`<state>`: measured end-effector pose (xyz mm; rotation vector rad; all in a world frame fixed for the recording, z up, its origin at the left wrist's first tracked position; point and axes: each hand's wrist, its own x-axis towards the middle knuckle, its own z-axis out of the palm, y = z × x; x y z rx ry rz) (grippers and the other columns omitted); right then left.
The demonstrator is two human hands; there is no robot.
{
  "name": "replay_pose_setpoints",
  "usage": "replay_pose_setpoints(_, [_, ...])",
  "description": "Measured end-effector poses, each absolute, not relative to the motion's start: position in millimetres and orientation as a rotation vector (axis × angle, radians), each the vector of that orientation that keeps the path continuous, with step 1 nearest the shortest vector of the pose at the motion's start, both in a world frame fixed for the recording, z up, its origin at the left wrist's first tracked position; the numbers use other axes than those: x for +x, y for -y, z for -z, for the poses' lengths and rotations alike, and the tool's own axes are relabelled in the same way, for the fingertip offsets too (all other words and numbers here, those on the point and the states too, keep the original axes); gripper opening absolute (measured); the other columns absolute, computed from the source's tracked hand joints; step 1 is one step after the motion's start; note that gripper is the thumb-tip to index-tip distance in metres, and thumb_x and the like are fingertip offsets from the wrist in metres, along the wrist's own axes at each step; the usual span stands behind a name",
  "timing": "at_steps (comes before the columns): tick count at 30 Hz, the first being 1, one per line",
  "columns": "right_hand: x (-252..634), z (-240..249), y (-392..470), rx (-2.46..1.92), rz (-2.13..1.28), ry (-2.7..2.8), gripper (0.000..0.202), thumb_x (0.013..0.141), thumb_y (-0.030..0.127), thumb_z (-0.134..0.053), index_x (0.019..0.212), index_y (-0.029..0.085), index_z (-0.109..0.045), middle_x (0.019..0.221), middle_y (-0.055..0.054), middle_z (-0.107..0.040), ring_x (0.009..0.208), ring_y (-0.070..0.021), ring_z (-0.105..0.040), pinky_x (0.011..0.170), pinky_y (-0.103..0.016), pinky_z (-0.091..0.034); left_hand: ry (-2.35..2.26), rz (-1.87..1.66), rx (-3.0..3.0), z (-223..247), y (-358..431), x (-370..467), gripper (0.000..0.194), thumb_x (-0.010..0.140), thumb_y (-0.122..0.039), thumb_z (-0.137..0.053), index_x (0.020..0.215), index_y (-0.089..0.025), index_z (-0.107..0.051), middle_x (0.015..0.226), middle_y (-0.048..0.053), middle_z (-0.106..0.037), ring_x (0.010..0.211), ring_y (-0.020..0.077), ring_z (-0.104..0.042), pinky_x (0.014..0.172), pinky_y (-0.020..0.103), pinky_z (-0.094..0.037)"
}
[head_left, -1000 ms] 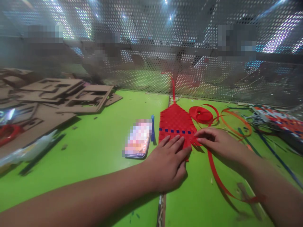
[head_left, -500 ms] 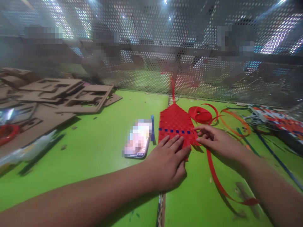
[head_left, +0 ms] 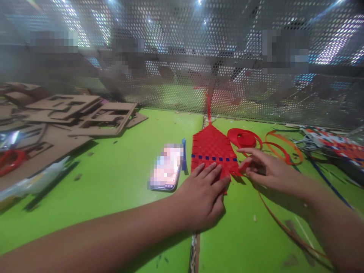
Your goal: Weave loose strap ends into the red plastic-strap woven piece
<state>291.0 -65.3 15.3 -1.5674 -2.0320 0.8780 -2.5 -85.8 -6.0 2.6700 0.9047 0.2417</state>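
A red woven piece (head_left: 212, 142) with a row of dark blue squares lies flat on the green table. Across its lower part rests my left hand (head_left: 201, 193), palm down with the fingers spread. Beside its lower right edge is my right hand (head_left: 265, 167), thumb and fingers closed on a red strip (head_left: 243, 166). The strip runs under that hand, and a thin length of it trails toward the lower right. Just behind the right hand sits a coil of red strip (head_left: 241, 138).
A lit phone (head_left: 166, 168) and a blue strip (head_left: 183, 153) lie left of the weave. Cut cardboard (head_left: 105, 117) covers the far left. Orange strip loops (head_left: 295, 151) and a multicoloured woven piece (head_left: 338, 146) lie right. A perforated metal screen (head_left: 182, 76) stands behind.
My right hand has moved slightly right, with the red strip now at its fingertips. The strip's trailing length has shifted right and turned edge-on. My left hand stays on the weave.
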Motion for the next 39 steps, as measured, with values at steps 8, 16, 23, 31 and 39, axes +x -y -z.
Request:
replay_pose_setpoints(8, [283, -15, 65, -1.634, -0.764, 2.170, 0.049, 0.096, 0.045, -0.070, 0.143, 0.029, -0.070, 0.095, -0.006, -0.082, 0.082, -0.0255, -0.074, 0.074, -0.037, -0.056, -0.901, -0.237, 2.676, 5, 86, -3, 0.062, 0.111, -0.042, -0.035, 0.170, -0.023, -0.037, 0.178, 0.017, -0.030, 0.167, 0.0358, -0.022, 0.135, 0.064, -0.019])
replay_pose_setpoints(16, [280, -15, 65, -1.600, -0.713, 2.337, 0.050, 0.087, 0.051, -0.081, 0.134, 0.033, -0.077, 0.110, -0.005, -0.081, 0.090, -0.0261, -0.072, 0.079, -0.037, -0.055, -0.910, -0.252, 2.681, 6, 86, -2, 0.062, 0.111, -0.042, -0.036, 0.170, -0.022, -0.038, 0.177, 0.018, -0.030, 0.166, 0.0368, -0.023, 0.135, 0.064, -0.020])
replay_pose_setpoints(23, [274, -17, 66, -1.624, -0.684, 2.303, 0.038, 0.102, 0.056, -0.063, 0.126, 0.032, -0.080, 0.118, -0.007, -0.081, 0.097, -0.0276, -0.074, 0.083, -0.038, -0.054, -0.916, -0.261, 2.696, 5, 86, -1, 0.062, 0.111, -0.041, -0.036, 0.169, -0.022, -0.039, 0.177, 0.018, -0.032, 0.166, 0.0370, -0.026, 0.135, 0.064, -0.020])
replay_pose_setpoints(31, [268, -14, 62, -1.636, -0.665, 2.194, 0.040, 0.106, 0.056, -0.054, 0.089, 0.027, -0.075, 0.086, -0.004, -0.077, 0.079, -0.0250, -0.069, 0.072, -0.037, -0.049, -0.907, -0.238, 2.679, 3, 86, -2, 0.062, 0.111, -0.042, -0.034, 0.170, -0.022, -0.038, 0.177, 0.018, -0.032, 0.166, 0.0368, -0.024, 0.135, 0.064, -0.019])
replay_pose_setpoints(39, [260, -3, 57, -1.777, -0.629, 1.963, 0.026, 0.094, 0.052, -0.066, 0.093, 0.027, -0.069, 0.079, -0.003, -0.075, 0.069, -0.0227, -0.065, 0.062, -0.034, -0.045, -0.912, -0.242, 2.677, 3, 86, -1, 0.062, 0.110, -0.041, -0.035, 0.169, -0.022, -0.038, 0.177, 0.018, -0.032, 0.166, 0.0365, -0.025, 0.135, 0.064, -0.019])
